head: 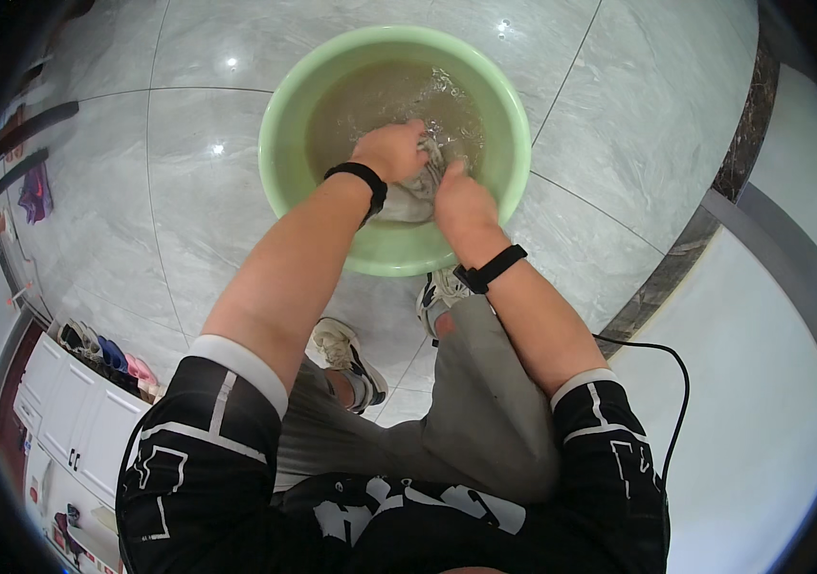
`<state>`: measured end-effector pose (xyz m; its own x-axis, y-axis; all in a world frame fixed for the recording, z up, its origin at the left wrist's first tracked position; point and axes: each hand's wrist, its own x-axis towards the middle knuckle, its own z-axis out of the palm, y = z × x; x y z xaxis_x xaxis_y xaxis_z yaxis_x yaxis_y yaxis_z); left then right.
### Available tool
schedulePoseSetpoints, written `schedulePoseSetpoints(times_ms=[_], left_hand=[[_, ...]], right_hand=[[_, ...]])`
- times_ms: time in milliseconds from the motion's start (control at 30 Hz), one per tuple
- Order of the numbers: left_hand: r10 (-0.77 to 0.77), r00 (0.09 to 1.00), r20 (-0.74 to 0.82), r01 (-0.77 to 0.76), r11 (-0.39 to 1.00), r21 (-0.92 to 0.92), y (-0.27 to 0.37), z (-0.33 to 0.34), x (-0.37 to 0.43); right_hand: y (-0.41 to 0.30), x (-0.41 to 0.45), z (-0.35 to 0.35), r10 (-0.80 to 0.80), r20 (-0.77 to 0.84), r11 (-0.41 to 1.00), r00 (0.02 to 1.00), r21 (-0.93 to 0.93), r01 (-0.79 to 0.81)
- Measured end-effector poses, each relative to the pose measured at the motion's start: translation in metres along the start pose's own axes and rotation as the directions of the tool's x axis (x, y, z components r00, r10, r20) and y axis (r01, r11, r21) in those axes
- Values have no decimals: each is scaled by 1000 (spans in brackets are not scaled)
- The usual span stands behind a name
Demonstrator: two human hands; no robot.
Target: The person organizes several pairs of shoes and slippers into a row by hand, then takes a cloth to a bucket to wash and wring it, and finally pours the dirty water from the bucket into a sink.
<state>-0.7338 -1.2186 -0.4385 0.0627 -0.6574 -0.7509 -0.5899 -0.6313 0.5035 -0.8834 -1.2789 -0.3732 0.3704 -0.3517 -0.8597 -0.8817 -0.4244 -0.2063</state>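
Observation:
A light green plastic basin [276, 133] on the tiled floor holds cloudy brownish water [365, 97]. In it lies a wet, greyish cloth [408, 204], bunched up between my hands and partly under water. My left hand [390, 151] grips the upper part of the cloth, its fingers curled. On the other side, my right hand [464, 201] has hold of the cloth's right edge, thumb up near the water. Some of its fingers are hidden. Both wrists wear black bands.
Grey floor tiles [200, 194] surround the basin. My shoes [347, 359] stand just below it. At the lower left is a white cabinet [82, 409] with several shoes on top. A white wall [738, 402] rises at the right, and a black cable [685, 387] runs beside my right arm.

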Motion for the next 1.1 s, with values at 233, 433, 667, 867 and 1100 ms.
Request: schedulePoseSetpoints(times_ms=[233, 433, 667, 867, 1100], left_hand=[[-328, 941, 83, 335, 936, -106, -37, -24, -8], [-154, 983, -96, 140, 981, -136, -22, -8, -21], [-128, 987, -96, 125, 992, -32, -18, -1, -14], [166, 986, -24, -167, 983, -80, -28, -9, -11], [58, 996, -67, -65, 992, -112, -33, 0, -37]], right_hand=[[2, 32, 9, -75, -51, 997, 996, -35, 73], [0, 53, 6, 80, -53, 989, 995, 125, -73], [-12, 53, 10, -366, -199, 913, 909, 113, 393], [-11, 59, 9, -242, -222, 970, 944, -24, 243], [-14, 45, 2, -349, -258, 923, 901, 73, 379]])
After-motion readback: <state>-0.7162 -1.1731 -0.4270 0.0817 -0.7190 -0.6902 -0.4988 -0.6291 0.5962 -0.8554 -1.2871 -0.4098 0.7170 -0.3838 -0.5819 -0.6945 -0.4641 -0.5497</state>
